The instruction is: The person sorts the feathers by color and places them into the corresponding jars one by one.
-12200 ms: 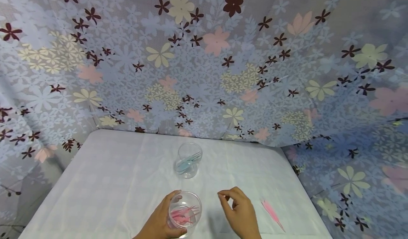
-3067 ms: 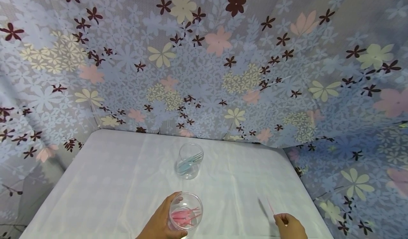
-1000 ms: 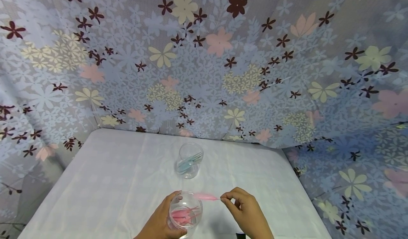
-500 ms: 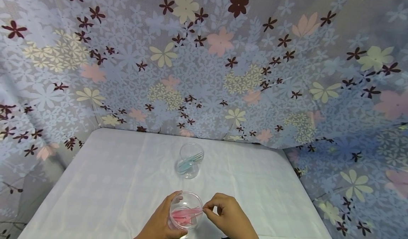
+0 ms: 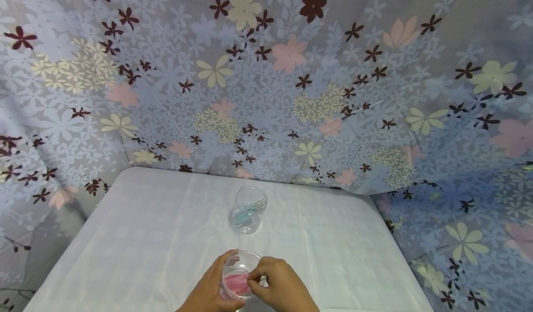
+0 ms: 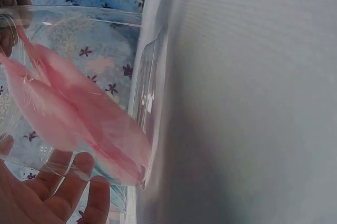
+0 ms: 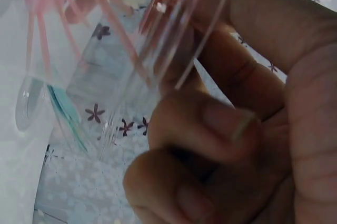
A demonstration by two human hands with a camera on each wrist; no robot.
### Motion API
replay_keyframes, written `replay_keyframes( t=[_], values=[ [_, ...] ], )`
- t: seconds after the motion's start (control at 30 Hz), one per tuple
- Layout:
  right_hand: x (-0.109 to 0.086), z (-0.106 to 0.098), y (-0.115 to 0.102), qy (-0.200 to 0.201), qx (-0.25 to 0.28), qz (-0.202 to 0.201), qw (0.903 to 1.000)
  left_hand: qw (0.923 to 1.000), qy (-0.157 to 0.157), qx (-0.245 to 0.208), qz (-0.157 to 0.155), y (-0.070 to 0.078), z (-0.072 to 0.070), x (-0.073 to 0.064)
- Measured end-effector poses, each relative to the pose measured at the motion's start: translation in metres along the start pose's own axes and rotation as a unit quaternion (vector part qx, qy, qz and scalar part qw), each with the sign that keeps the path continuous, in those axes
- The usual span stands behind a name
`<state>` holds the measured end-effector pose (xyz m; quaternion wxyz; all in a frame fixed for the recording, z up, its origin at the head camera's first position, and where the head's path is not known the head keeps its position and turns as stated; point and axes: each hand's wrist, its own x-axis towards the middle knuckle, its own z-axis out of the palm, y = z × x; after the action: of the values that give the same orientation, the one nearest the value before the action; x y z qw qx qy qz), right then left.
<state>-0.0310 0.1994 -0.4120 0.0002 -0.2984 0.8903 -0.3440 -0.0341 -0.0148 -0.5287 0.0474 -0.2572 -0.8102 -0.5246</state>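
Observation:
My left hand (image 5: 208,286) grips a clear plastic cup (image 5: 239,255) from its left side, fingers and thumb round the wall. Inside the cup are several pink feathers (image 5: 235,284); the left wrist view shows the pink feathers (image 6: 79,103) leaning with their quills towards the mouth. My right hand (image 5: 281,282) is at the cup's right rim, thumb and forefinger pinching the quill end of a pink feather. In the right wrist view that hand (image 7: 237,124) partly hides the pinch, and several pink quills (image 7: 68,29) fan out behind the clear wall.
Behind the held cup, a second clear cup (image 5: 251,191) stands on the white-covered table (image 5: 166,228) with several light blue feathers (image 5: 244,215) leaning in it. A flower-patterned cloth (image 5: 266,94) hangs along the table's back and sides.
The pink feather that lay at the right was picked up by my right hand and carried left. Its vane is now inside the cup, with the hand at the rim. The left hand has stayed put.

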Motion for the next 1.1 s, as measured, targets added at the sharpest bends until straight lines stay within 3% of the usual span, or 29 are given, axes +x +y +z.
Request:
replay_keyframes(
  t=[0.2, 0.53, 0.67, 0.8, 0.9, 1.0, 1.1],
  values=[
    [0.001, 0.007, -0.002, 0.008, -0.046, 0.003, 0.9989, 0.9992, 0.014, 0.016, 0.035, -0.003, 0.001, 0.001],
    [0.004, 0.012, -0.006, 0.014, -0.098, 0.03, 0.9946, 0.999, 0.013, 0.022, 0.037, 0.001, 0.0, 0.0],
    [0.003, 0.013, -0.002, 0.035, -0.108, 0.021, 0.9933, 0.9993, 0.005, 0.012, 0.036, 0.001, 0.001, 0.001],
    [-0.001, 0.011, 0.002, 0.103, -0.11, -0.003, 0.9886, 0.9994, 0.005, 0.018, 0.029, 0.002, 0.001, 0.001],
    [-0.004, 0.006, 0.008, 0.184, -0.122, -0.01, 0.9753, 0.9991, 0.009, 0.038, 0.014, 0.007, -0.003, 0.0],
    [-0.009, -0.001, 0.016, 0.249, -0.131, 0.013, 0.9596, 0.9972, 0.027, 0.067, -0.02, 0.014, -0.013, -0.001],
    [-0.015, -0.008, 0.024, 0.281, -0.14, 0.059, 0.9476, 0.9901, 0.071, 0.1, -0.068, 0.018, -0.03, 0.003]
  ],
)
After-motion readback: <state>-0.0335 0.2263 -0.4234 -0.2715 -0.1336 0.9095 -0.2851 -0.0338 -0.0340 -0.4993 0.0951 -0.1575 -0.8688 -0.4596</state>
